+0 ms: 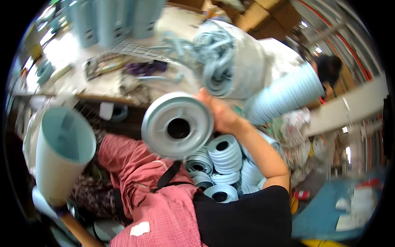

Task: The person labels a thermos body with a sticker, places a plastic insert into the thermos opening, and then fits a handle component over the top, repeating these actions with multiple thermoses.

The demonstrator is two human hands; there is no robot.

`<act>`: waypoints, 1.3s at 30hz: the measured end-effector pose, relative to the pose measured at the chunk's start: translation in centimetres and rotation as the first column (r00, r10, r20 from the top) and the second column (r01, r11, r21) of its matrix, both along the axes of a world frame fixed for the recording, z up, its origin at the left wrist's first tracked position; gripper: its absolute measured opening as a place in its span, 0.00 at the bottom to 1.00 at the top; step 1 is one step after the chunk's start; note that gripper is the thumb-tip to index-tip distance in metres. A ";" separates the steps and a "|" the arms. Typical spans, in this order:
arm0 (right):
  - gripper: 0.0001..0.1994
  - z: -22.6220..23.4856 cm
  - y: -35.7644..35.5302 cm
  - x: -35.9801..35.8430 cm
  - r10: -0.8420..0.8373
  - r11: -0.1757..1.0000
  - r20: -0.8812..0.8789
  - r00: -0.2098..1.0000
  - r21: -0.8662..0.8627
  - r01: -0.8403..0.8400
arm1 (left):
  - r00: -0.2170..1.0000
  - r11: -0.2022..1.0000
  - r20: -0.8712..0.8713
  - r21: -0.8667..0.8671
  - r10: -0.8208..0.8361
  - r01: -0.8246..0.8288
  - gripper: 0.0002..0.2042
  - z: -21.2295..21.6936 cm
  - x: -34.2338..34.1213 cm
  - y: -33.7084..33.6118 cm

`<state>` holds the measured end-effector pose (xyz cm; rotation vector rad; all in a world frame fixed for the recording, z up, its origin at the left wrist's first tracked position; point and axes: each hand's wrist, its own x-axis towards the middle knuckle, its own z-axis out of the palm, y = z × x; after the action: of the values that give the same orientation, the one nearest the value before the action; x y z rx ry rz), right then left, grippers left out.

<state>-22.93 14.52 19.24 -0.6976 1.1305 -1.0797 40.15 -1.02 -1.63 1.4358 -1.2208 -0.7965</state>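
My right hand (221, 114) grips the rim of a round, pale blue plastic disc (158, 138) in front of my body. The disc has a raised edge and a dark hole at its centre. On the left, a tall light blue plastic bin (57, 171), shaped like a tapered tube, is held up with its wide open mouth on top. My left hand (60, 204) is at the bin's lower end, mostly hidden behind it, with a dark band at the wrist. Disc and bin are apart.
Stacks of similar discs (225, 154) lie beside my right side. A long leaning stack (286, 94) rests farther right. The worktable (181, 20) bears tall blue bins (111, 20), a wire rack (131, 48) and a white sack (249, 55) of blue strips. Another person (329, 70) is at the far right.
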 end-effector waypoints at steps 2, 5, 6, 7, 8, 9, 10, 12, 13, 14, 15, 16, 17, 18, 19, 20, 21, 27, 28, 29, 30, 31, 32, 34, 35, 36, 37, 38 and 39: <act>0.28 -4.6 -2.4 8.1 0.195 0.957 0.205 0.959 0.174 -0.232 | 0.999 0.999 0.002 -0.012 0.051 -0.051 0.16 -0.1 1.3 2.5; 0.29 -11.1 -2.9 17.3 0.466 0.682 -0.744 0.479 -0.043 -0.730 | 0.991 0.991 -0.005 -0.031 0.133 -0.133 0.16 0.0 2.7 6.1; 0.28 -12.5 -2.0 18.4 0.219 0.640 -0.812 0.541 -0.299 -0.708 | 0.986 0.986 -0.011 -0.032 0.164 -0.165 0.16 0.0 3.1 7.2; 0.28 -13.6 -1.5 19.4 -0.028 0.534 -0.805 0.592 -0.513 -0.672 | 0.980 0.980 -0.005 -0.033 0.197 -0.197 0.16 0.1 3.3 8.3; 0.26 -14.5 -1.2 19.8 0.149 0.445 -0.768 0.622 -0.510 -0.736 | 0.973 0.973 -0.002 -0.035 0.230 -0.230 0.16 0.1 3.5 9.4; 0.24 -15.0 -1.0 19.8 0.298 0.304 -0.689 0.661 -0.588 -0.750 | 0.965 0.965 0.005 -0.034 0.260 -0.260 0.16 0.1 3.7 10.5; 0.23 -15.3 -1.0 19.9 0.287 0.201 -0.661 0.693 -0.666 -0.718 | 0.955 0.955 0.015 -0.030 0.297 -0.296 0.16 0.0 3.9 11.8; 0.28 -15.4 -1.6 20.0 0.299 0.073 -0.801 0.518 -0.522 -0.850 | 0.930 0.931 0.046 -0.017 0.366 -0.365 0.17 -0.2 4.3 14.5; 0.28 -15.4 -2.1 20.4 0.256 0.001 -0.879 0.403 -0.416 -0.909 | 0.913 0.916 0.068 -0.015 0.402 -0.402 0.17 -0.3 4.5 16.1; 0.30 -15.5 -2.6 21.3 0.273 0.032 -0.912 0.306 -0.309 -0.950 | 0.895 0.899 0.091 -0.013 0.437 -0.438 0.17 -0.5 4.7 17.7; 0.31 -15.5 -3.1 22.0 0.234 0.025 -0.942 0.242 -0.243 -0.970 | 0.874 0.881 0.121 -0.018 0.471 -0.472 0.17 -0.7 4.7 19.4; 0.31 -15.4 -3.3 22.8 0.163 -0.024 -0.946 0.280 -0.287 -0.957 | 0.853 0.866 0.163 -0.024 0.496 -0.499 0.17 -0.8 4.9 21.1; 0.31 -15.3 -3.8 23.3 0.067 -0.125 -0.958 0.278 -0.284 -0.951 | 0.830 0.854 0.218 -0.037 0.513 -0.518 0.17 -1.1 4.7 22.6; 0.32 -15.2 -4.1 23.5 0.058 -0.179 -0.936 0.348 -0.353 -0.919 | 0.802 0.846 0.290 -0.057 0.523 -0.530 0.17 -1.4 4.7 23.9; 0.33 -15.1 -4.6 23.5 0.099 -0.200 -0.916 0.389 -0.401 -0.894 | 0.761 0.837 0.380 -0.071 0.525 -0.542 0.17 -1.8 4.3 25.3; 0.31 -14.8 -4.7 23.2 0.160 -0.180 -0.926 0.342 -0.368 -0.912 | 0.709 0.834 0.487 -0.078 0.510 -0.547 0.17 -2.3 4.0 26.5; 0.30 -14.5 -5.0 22.8 0.244 -0.067 -0.909 0.338 -0.363 -0.929 | 0.693 0.826 0.509 -0.066 0.511 -0.560 0.17 -2.7 3.5 27.6; 0.36 -9.3 -7.8 22.2 -0.117 0.819 -0.175 0.978 -0.573 -0.005 | 0.722 0.801 0.405 -0.048 0.561 -0.596 0.17 -4.3 0.9 29.2; 0.36 -8.3 -8.4 22.9 -0.294 0.627 -0.367 0.882 -0.771 -0.112 | 0.532 0.824 0.682 -0.190 0.501 -0.534 0.17 -4.4 0.3 28.8; 0.31 -7.5 -9.2 23.6 -0.376 0.436 -0.448 0.811 -0.858 -0.272 | 0.270 0.841 0.861 -0.276 0.432 -0.465 0.17 -4.4 -0.2 28.3; 0.27 -6.7 -9.7 24.2 -0.376 0.318 -0.522 0.766 -0.849 -0.422 | 0.345 0.862 0.843 -0.239 0.412 -0.447 0.16 -4.4 -0.8 27.5; 0.23 -6.0 -10.3 24.7 -0.328 0.160 -0.552 0.767 -0.832 -0.531 | 0.354 0.857 0.838 -0.230 0.416 -0.462 0.16 -4.2 -1.4 27.1; 0.24 -5.4 -10.3 25.0 -0.380 0.008 -0.537 0.753 -0.816 -0.578 | 0.523 0.859 0.720 -0.202 0.456 -0.471 0.16 -4.0 -2.2 26.4; 0.23 -5.0 -10.3 25.2 -0.405 -0.030 -0.590 0.698 -0.755 -0.655 | 0.791 0.847 0.329 -0.055 0.515 -0.529 0.14 -3.2 -3.5 25.5; 0.15 -5.1 -10.1 25.2 -0.312 -0.049 -0.533 0.786 -0.818 -0.574 | 0.790 0.845 0.325 -0.060 0.520 -0.531 0.14 -2.6 -3.9 25.0; 0.15 -5.4 -9.8 25.2 -0.295 -0.039 -0.515 0.805 -0.835 -0.549 | 0.829 0.860 0.233 -0.083 0.508 -0.504 0.14 -1.9 -4.3 24.7; 0.15 -5.9 -9.5 25.3 -0.274 -0.064 -0.476 0.836 -0.858 -0.509 | 0.857 0.858 -0.056 -0.025 0.512 -0.514 0.15 -1.2 -4.5 24.4; 0.16 -6.6 -9.4 25.6 -0.335 0.060 -0.504 0.796 -0.854 -0.516 | 0.744 0.806 -0.337 0.087 0.576 -0.585 0.18 -0.4 -4.6 24.3; 0.17 -7.3 -9.3 25.9 -0.396 0.133 -0.473 0.787 -0.878 -0.460 | 0.796 0.852 -0.341 0.032 0.501 -0.523 0.18 0.3 -4.5 24.1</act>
<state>2.96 5.21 11.96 -2.3974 0.6864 -1.5922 35.67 23.03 -1.33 1.4128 -0.5415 -0.5820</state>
